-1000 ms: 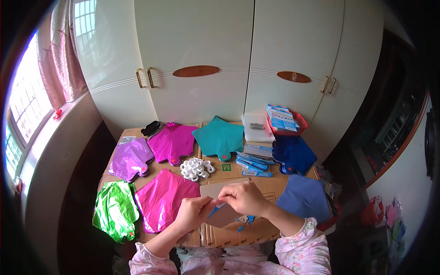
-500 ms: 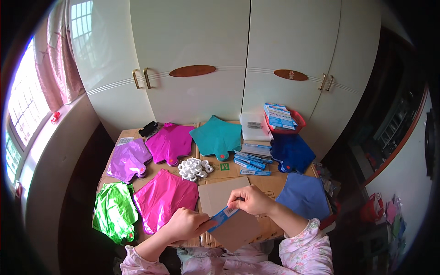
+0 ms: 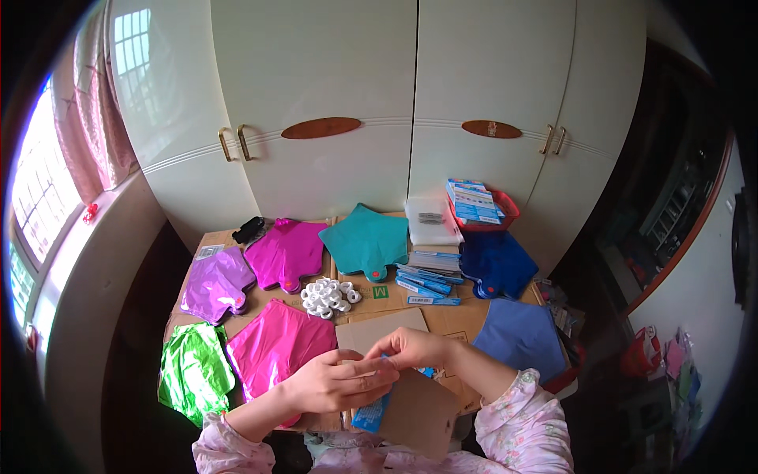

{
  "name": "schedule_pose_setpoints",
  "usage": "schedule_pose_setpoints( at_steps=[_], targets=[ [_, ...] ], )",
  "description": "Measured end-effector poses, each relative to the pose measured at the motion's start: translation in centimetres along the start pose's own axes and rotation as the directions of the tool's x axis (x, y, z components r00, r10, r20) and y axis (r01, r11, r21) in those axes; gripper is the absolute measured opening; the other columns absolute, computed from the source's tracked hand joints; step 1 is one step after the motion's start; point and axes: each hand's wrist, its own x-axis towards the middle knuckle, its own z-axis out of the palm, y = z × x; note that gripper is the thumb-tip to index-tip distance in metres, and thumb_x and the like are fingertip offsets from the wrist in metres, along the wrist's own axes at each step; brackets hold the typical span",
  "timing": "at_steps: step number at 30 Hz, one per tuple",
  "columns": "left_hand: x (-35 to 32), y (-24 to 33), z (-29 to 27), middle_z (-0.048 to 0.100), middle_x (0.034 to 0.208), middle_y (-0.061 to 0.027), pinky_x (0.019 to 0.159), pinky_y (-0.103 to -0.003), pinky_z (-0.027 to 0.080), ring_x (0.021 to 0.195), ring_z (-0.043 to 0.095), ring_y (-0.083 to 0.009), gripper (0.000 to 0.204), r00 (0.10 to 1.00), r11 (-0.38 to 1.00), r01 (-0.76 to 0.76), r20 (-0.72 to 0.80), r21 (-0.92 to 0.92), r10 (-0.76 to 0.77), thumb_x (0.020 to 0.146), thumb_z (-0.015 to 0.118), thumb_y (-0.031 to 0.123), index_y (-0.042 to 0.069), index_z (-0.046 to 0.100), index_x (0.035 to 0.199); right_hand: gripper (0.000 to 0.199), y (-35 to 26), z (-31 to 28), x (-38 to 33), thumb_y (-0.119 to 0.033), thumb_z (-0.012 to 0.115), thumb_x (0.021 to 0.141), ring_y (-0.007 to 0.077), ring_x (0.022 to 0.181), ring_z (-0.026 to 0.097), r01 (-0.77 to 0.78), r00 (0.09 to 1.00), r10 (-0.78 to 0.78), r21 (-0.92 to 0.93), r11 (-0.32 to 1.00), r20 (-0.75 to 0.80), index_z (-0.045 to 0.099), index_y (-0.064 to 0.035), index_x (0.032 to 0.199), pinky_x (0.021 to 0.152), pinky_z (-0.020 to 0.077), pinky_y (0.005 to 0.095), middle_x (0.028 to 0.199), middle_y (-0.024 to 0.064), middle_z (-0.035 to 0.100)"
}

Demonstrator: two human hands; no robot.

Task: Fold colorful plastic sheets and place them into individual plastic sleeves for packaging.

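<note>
My left hand (image 3: 339,382) and my right hand (image 3: 417,349) meet above the near edge of the cardboard-covered table. The left hand's fingers are curled over a narrow blue printed card (image 3: 369,416), whose lower end shows below them. My right thumb and fingers pinch at the card's upper part, touching the left fingertips; the exact grip is hidden. Just under the hands a plain brown cardboard piece (image 3: 422,415) tilts over the near edge; I cannot tell whether it is joined to the card. Another flat brown board (image 3: 365,332) lies behind my hands.
Foil star balloons lie around: green (image 3: 193,371), pink (image 3: 280,347), violet (image 3: 217,284), magenta (image 3: 286,254), teal (image 3: 365,241), dark blue (image 3: 497,265), and a slate-blue one (image 3: 521,340). White rings (image 3: 326,298) sit mid-table. Blue cards (image 3: 426,284) lie before a red basket (image 3: 512,212).
My hands have come together, and the left now covers much of the blue card. The card has turned steeper. The brown piece below has shifted right and downward. The view has moved slightly.
</note>
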Motion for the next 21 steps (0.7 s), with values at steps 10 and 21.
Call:
schedule_pose_setpoints(
  at_steps=[10,21],
  targets=[
    [-2.6,-4.1,5.7,0.06,0.11,-0.0076,0.06,-0.025,0.05,0.094,0.061,-0.0164,0.036,0.986,0.915,0.096,0.09,0.393,-0.142,0.074,0.06,0.013,0.006,0.059,0.109,0.017,6.8,-12.7,-2.8,-0.021,0.073,0.069,0.0227,0.088,0.055,-0.515,0.688,-0.559,-0.854,0.074,-0.463,0.068,-0.0116,0.083,0.075,0.0456,0.0386,0.085,0.0037,0.053],
    [-1.5,-5.2,13.3,0.056,0.1,-0.0071,0.061,-0.027,0.051,0.091,0.05,-0.0165,0.037,0.967,0.91,0.1,0.175,0.401,-0.183,0.077,0.057,0.02,0.012,0.057,0.114,0.015,7.6,-13.3,-1.1,-0.019,0.07,0.073,0.0243,0.089,0.056,-0.53,0.61,-0.623,-0.837,0.139,-0.49,0.061,-0.0077,0.073,0.074,0.047,0.0392,0.087,0.0054,0.056]
  ],
)
